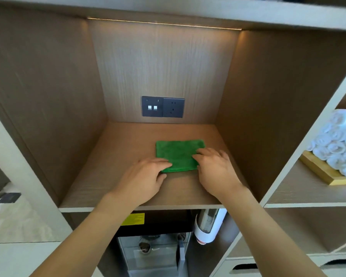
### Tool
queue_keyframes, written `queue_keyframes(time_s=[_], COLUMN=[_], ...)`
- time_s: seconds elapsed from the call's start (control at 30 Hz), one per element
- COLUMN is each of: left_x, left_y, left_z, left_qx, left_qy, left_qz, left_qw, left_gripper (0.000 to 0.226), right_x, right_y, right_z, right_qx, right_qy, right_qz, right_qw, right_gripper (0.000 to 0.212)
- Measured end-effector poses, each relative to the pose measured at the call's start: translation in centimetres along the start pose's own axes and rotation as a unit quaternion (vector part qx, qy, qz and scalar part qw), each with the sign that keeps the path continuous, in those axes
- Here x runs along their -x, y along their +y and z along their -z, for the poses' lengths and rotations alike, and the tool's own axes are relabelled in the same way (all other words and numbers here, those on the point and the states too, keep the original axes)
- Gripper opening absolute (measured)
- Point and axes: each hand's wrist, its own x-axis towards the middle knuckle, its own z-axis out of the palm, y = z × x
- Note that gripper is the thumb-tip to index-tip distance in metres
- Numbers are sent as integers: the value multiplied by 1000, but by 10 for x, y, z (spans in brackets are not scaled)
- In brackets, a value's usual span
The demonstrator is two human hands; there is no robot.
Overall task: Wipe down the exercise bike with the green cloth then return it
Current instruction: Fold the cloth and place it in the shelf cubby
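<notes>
A folded green cloth point(178, 151) lies flat on the wooden shelf point(116, 148) of an open cabinet niche. My left hand point(146, 176) rests on the cloth's near left corner, fingers stretched out over the edge and thumb on the shelf. My right hand point(214, 166) lies on the cloth's near right part, fingers spread and flat on the fabric. Neither hand curls round the cloth. The exercise bike is not in view.
A dark socket panel point(162, 106) sits on the niche's back wall. To the right, a shelf holds rolled white towels point(336, 142) on a gold tray point(320, 170). Below the shelf stands a water dispenser point(154, 248) with a cup holder point(208, 224).
</notes>
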Motion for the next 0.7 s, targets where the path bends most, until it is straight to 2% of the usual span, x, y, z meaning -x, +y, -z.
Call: queue_keyframes(time_s=[0.07,0.13,0.2,0.27,0.5,0.7], left_x=[4,3,0,-4,-53,-104], left_y=[-3,-10,-16,-18,-17,-6], left_z=[-5,-10,-12,-13,-18,-28], left_qx=[23,26,16,0,2,-15], left_qy=[-39,-77,-101,-117,-149,-166], left_qz=[0,-9,-20,-27,-36,-41], left_qw=[999,997,995,993,988,985], left_gripper=[49,56,62,64,63,64], right_x=[11,20,23,21,-14,-55], right_y=[-6,-13,-12,-5,20,39], right_z=[2,-2,-8,-11,-13,-17], right_qx=[-51,-88,-99,-114,-96,-75], right_qy=[-1,-55,-94,-100,-131,-144], right_qz=[29,52,49,44,12,-54], right_qw=[998,993,989,987,987,985], right_gripper=[49,58,67,71,77,67])
